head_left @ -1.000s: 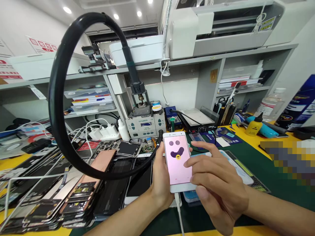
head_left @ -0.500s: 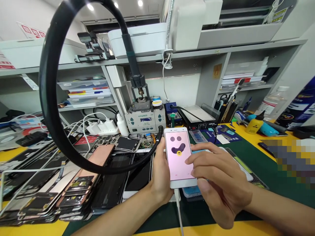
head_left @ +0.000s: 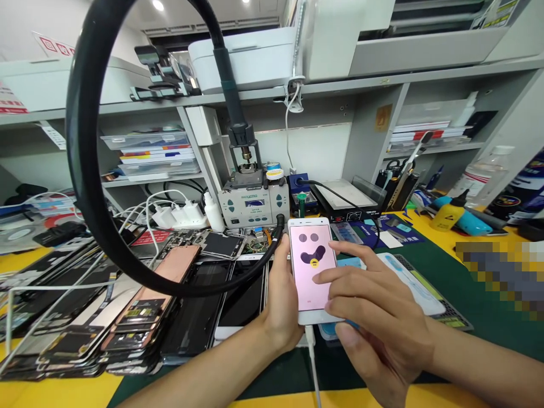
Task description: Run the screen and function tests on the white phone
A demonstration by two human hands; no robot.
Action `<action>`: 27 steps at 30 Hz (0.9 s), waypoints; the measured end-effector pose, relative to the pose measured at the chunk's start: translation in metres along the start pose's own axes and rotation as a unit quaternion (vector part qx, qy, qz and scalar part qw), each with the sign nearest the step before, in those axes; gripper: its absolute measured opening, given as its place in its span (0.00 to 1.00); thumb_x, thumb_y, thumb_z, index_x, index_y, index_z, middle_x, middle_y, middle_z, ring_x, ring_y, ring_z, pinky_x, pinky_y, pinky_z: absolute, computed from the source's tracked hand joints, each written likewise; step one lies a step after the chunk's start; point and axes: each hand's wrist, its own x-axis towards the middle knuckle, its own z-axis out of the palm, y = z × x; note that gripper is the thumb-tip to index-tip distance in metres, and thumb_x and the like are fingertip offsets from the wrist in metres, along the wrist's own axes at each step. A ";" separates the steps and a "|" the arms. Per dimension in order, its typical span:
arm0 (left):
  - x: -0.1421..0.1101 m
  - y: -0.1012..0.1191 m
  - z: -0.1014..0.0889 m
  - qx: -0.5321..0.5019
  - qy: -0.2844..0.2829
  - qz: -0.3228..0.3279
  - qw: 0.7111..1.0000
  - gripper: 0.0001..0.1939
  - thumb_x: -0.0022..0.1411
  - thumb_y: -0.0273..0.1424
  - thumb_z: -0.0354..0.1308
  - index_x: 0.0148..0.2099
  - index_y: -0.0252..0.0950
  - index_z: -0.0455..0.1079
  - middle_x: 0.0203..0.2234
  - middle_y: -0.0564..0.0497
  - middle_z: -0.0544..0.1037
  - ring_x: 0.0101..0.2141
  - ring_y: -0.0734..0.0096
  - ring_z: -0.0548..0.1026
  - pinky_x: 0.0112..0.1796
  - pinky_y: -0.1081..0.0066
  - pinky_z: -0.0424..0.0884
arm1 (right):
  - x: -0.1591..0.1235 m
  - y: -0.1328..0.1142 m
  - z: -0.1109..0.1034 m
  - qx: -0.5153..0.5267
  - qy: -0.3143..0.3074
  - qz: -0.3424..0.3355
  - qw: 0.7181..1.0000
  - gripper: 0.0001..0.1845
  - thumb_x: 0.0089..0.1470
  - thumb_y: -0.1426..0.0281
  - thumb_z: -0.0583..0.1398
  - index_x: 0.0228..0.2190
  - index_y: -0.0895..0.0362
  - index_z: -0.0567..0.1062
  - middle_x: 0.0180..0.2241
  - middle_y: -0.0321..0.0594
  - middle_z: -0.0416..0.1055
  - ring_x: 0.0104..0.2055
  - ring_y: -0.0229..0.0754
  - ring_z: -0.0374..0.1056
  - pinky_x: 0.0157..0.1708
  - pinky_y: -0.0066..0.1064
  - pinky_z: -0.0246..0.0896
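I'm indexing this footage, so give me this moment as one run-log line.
left hand: holding white phone | right hand: over lit pink screen | white cable: at phone's bottom edge

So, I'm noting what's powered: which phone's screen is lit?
The white phone in the left hand; the phones just left of it are dark.

A white phone (head_left: 308,271), pink screen (head_left: 306,283) lit with dark shapes, sits tilted in the left hand (head_left: 281,303).
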 end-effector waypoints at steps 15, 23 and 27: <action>-0.002 0.001 0.001 -0.030 0.005 -0.020 0.999 0.29 0.67 0.52 0.50 0.44 0.30 0.78 0.31 0.46 0.80 0.29 0.69 0.75 0.33 0.72 0.68 | 0.000 0.000 0.002 -0.007 -0.010 0.001 1.000 0.08 0.45 0.76 0.56 0.29 0.57 0.74 0.25 0.37 0.74 0.36 0.48 0.79 0.55 0.54 0.68; -0.002 -0.001 -0.004 -0.028 0.000 -0.033 0.999 0.31 0.63 0.56 0.54 0.46 0.31 0.78 0.30 0.45 0.79 0.30 0.65 0.76 0.36 0.69 0.70 | 0.000 0.000 0.007 0.005 -0.005 0.000 1.000 0.09 0.45 0.73 0.55 0.30 0.57 0.74 0.25 0.38 0.73 0.36 0.48 0.78 0.54 0.55 0.68; -0.001 -0.001 -0.004 -0.029 0.000 -0.037 0.999 0.31 0.62 0.56 0.54 0.44 0.32 0.77 0.30 0.46 0.78 0.30 0.66 0.76 0.35 0.70 0.70 | 0.002 0.000 0.008 0.017 0.003 0.002 1.000 0.09 0.46 0.73 0.55 0.29 0.59 0.74 0.26 0.40 0.73 0.37 0.47 0.78 0.54 0.54 0.67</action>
